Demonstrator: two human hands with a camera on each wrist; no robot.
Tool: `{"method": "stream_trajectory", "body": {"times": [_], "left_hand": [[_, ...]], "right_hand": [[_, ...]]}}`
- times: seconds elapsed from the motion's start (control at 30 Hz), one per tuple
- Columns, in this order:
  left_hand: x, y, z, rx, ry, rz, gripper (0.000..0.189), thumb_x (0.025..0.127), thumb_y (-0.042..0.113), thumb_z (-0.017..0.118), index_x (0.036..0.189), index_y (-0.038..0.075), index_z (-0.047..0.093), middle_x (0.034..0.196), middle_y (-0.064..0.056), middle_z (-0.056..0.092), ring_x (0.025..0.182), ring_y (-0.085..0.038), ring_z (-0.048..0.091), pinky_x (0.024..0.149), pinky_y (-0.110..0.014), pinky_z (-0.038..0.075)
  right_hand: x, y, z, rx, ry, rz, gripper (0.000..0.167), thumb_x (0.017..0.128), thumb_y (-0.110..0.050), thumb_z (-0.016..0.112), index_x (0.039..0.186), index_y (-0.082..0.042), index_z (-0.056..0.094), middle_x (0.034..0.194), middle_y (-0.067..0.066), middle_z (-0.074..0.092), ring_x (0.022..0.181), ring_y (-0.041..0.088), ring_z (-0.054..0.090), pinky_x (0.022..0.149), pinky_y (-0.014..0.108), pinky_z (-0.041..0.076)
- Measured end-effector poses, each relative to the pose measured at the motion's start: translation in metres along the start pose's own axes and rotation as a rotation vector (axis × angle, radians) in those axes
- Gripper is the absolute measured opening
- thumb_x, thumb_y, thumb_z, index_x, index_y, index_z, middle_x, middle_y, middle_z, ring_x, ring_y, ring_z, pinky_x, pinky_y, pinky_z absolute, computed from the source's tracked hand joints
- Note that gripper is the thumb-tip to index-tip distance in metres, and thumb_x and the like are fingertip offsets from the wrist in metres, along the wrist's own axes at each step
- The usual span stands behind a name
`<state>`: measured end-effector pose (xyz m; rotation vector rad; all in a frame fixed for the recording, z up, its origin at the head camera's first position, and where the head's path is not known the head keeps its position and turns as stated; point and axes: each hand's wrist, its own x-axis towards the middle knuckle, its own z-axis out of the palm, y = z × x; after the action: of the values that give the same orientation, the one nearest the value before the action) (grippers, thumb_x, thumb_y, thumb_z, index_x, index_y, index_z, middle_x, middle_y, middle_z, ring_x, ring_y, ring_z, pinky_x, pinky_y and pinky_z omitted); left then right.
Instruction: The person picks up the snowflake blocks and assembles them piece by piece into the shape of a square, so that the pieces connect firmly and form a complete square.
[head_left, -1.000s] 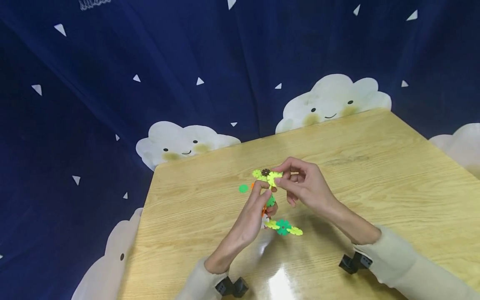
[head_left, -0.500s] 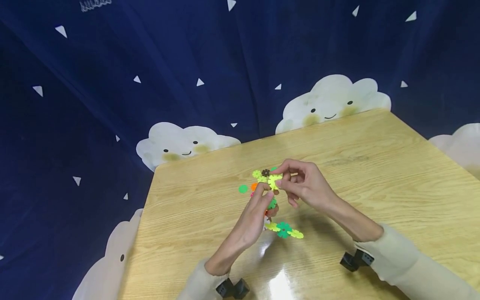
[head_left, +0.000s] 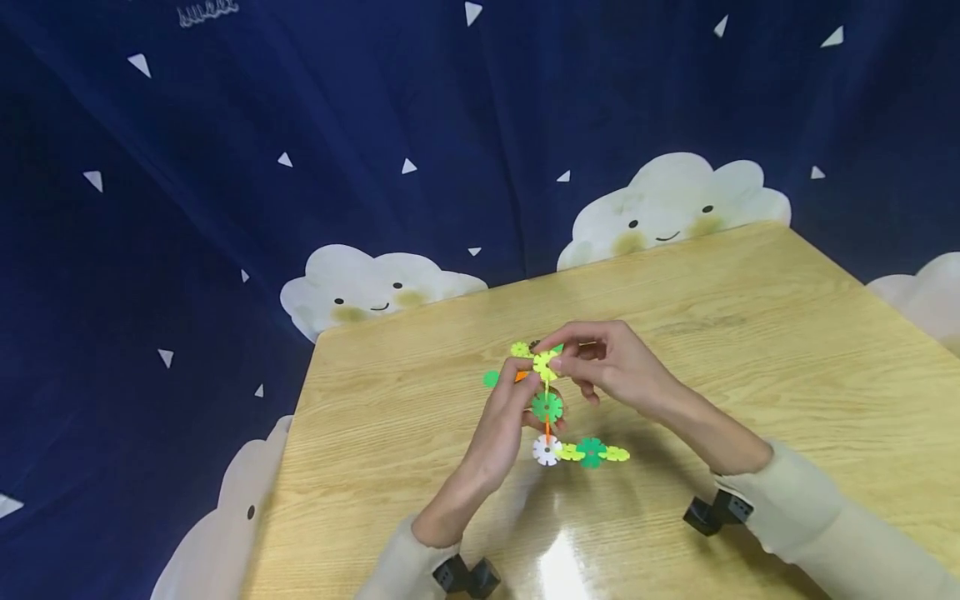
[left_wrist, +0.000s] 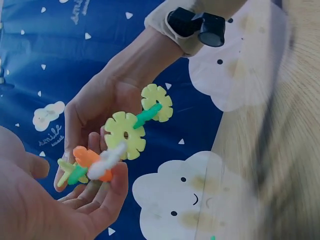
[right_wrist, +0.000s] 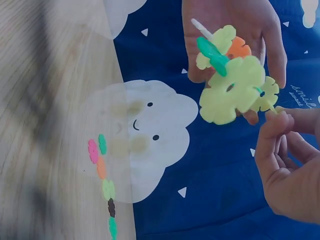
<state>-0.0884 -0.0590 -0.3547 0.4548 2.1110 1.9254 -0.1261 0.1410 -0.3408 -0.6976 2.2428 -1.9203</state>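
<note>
Chain (head_left: 547,408) is up off the table (head_left: 375,400) in both hands — likely so the joints can be reached. Right hand (head_left: 618,367) pinches top yellow disc (head_left: 543,367); left hand (head_left: 498,429) curls fingers round just below, probably steadying. Lower end hangs free. Other discs (head_left: 491,379) lie beyond.

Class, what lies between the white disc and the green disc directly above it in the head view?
In the head view, an orange disc, seen edge-on, sits between the white disc and the green disc.
</note>
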Motion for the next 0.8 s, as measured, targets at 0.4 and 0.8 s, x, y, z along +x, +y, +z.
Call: {"method": "stream_trajectory", "body": {"times": [0.4, 0.8], "left_hand": [[0.004, -0.001, 0.005, -0.129, 0.039, -0.001, 0.013, 0.114, 0.022, 0.032, 0.114, 0.012, 0.039, 0.075, -0.007, 0.053, 0.050, -0.018, 0.058, 0.045, -0.025, 0.049], [0.003, 0.002, 0.002, -0.158, 0.186, -0.011, 0.008, 0.112, 0.019, 0.031, 0.113, 0.012, 0.035, 0.081, -0.003, 0.042, 0.054, -0.012, 0.044, 0.047, -0.020, 0.036]], "right_hand": [[0.006, 0.006, 0.004, 0.012, -0.115, 0.017, 0.025, 0.098, -0.010, 0.071, 0.123, -0.013, 0.070, 0.079, 0.013, 0.064, 0.050, 0.024, 0.052, 0.045, 0.026, 0.043], [0.023, 0.037, -0.031, 0.206, 0.110, 0.134, 0.036, 0.106, -0.020, 0.060, 0.136, 0.000, 0.059, 0.098, 0.008, 0.070, 0.056, 0.015, 0.053, 0.051, 0.032, 0.051]]}}
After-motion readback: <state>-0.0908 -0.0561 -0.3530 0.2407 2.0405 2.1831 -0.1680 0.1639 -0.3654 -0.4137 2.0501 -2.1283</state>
